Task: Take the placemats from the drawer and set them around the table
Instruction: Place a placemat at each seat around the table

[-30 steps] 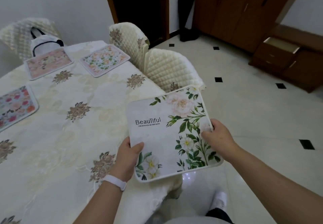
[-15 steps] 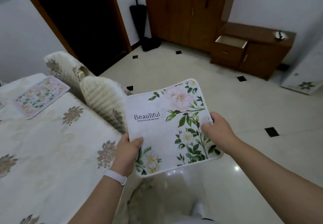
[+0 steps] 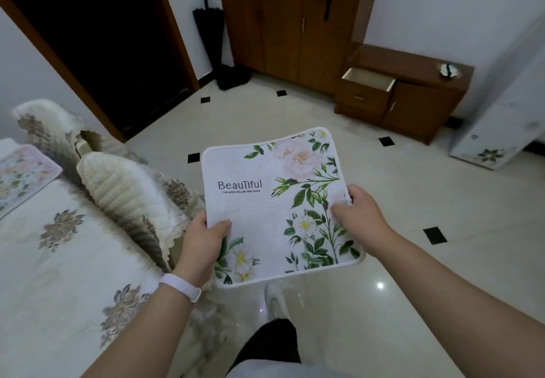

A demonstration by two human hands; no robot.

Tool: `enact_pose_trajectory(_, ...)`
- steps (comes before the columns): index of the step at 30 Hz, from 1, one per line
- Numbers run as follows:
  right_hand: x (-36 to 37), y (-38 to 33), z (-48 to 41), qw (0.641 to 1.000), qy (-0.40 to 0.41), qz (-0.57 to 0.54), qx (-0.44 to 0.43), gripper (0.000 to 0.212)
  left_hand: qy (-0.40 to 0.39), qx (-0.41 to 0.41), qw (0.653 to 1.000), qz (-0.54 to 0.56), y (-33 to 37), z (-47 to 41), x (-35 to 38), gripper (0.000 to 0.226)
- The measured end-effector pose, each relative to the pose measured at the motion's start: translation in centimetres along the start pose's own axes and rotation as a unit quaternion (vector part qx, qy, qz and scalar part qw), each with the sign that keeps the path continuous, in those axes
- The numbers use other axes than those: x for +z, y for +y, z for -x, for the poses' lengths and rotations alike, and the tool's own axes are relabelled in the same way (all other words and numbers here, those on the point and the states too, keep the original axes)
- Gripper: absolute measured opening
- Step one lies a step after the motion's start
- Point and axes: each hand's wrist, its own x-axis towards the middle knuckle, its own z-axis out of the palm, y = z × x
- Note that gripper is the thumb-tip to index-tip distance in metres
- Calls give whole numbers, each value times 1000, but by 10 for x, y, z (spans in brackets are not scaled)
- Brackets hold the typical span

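I hold a white placemat (image 3: 265, 200) with green leaves, pale flowers and the word "Beautiful" flat in front of me, above the floor and right of the table. My left hand (image 3: 203, 245) grips its near left edge, thumb on top. My right hand (image 3: 358, 215) grips its right edge. The table (image 3: 59, 274), under a cream cloth with brown flower motifs, lies at the left. One floral placemat (image 3: 20, 177) lies on it at the far left edge of view. The open drawer (image 3: 368, 79) of a brown cabinet shows at the back right.
Two quilted cream chairs (image 3: 124, 194) stand against the table's right side. A dark doorway (image 3: 97, 38), a black umbrella (image 3: 211, 29) and a wooden wardrobe (image 3: 289, 18) line the back wall. A white appliance (image 3: 501, 118) stands at the right. My foot (image 3: 275, 301) is on the tiled floor.
The view has swung right, away from the table. Three placemats on the table have dropped out of view and the cabinet with its open drawer has come nearer. Both hands keep their grip.
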Motion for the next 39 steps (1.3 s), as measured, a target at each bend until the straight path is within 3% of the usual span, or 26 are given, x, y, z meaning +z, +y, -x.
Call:
enact_pose_trajectory(10,35,-60,-151,999,15,29,16,20,-8,-16,999,39,24,-158,30,22)
enact_pose_trajectory(20,94,-156,-277,998,-12,60,-7,22,32,11,997,72,80,-285,11,19)
enact_pose_trajectory(33,235,-243,-393,974,-187,92,-91,18,226,0,959,171,114,-340,-79,13)
enact_pose_trajectory(39,310,-287,-462,938,-308,109,-111,19,334,-22,911,239,123,-378,-104,12)
